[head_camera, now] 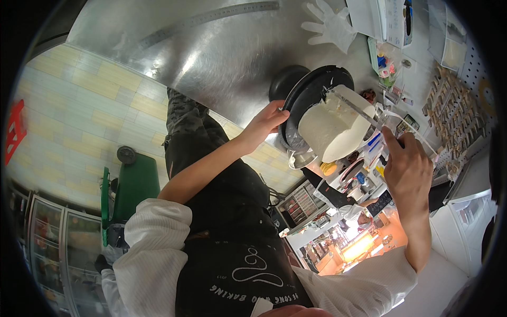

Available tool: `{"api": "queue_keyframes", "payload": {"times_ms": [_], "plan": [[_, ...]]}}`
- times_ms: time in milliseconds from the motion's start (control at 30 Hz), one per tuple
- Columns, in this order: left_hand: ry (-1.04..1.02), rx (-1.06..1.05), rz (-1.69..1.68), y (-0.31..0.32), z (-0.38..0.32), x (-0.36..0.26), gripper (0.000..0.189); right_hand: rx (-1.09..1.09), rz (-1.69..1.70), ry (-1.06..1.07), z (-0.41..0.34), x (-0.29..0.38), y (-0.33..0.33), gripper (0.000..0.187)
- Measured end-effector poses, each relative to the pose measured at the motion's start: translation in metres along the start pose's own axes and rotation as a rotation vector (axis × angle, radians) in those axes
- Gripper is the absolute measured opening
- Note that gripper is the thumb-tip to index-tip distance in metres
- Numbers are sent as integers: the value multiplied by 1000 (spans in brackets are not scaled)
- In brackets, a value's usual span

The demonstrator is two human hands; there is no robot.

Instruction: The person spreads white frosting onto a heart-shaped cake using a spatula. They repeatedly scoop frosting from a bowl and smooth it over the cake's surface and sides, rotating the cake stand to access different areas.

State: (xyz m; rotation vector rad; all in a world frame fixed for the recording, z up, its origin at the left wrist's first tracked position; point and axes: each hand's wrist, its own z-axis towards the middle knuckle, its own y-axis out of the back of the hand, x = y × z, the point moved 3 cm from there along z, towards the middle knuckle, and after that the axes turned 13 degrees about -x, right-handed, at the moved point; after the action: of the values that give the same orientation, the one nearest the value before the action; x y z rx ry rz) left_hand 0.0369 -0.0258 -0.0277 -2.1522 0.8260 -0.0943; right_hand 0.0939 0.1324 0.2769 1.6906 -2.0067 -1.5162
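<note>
A cake coated in white cream [326, 126] stands on a black cake turntable [305, 91], whose top is smeared with cream. Thumb and fingers of my left hand [266, 122] hold the turntable's near left rim. My right hand [408, 166] grips a metal palette knife [358, 110]. Its blade lies across the cake's top, touching the cream, and its handle is mostly hidden in my fingers. Where the blade's far end meets the top edge, the cream looks rough and uneven. Elsewhere the side looks smoother.
On the stainless steel table [222, 55] lie a steel ruler [210, 16] and a clear disposable glove [330, 27]. A metal bowl [302, 159] sits by the turntable. Piping nozzles [455, 105] fill a rack at right. A green wheeled bin [136, 186] stands left; another person [350, 214] is farther back.
</note>
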Motion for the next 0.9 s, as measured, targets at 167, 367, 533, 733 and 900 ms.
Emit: {"api": "queue_keyframes", "payload": {"times_ms": [167, 367, 533, 733, 900], "plan": [[4, 1, 18, 1, 0, -1, 56, 106, 37, 29, -4, 10, 3, 40], [3, 1, 35, 1, 1, -5, 58, -50, -62, 117, 1, 20, 21, 37], [9, -4, 39, 1, 0, -5, 60, -20, -103, 171, 1, 32, 13, 34], [-4, 3, 28, 2, 0, -3, 61, -101, -177, 161, 2, 31, 8, 32], [11, 3, 53, 4, 3, -3, 60, -113, -178, 140, -4, 34, 13, 31]]}}
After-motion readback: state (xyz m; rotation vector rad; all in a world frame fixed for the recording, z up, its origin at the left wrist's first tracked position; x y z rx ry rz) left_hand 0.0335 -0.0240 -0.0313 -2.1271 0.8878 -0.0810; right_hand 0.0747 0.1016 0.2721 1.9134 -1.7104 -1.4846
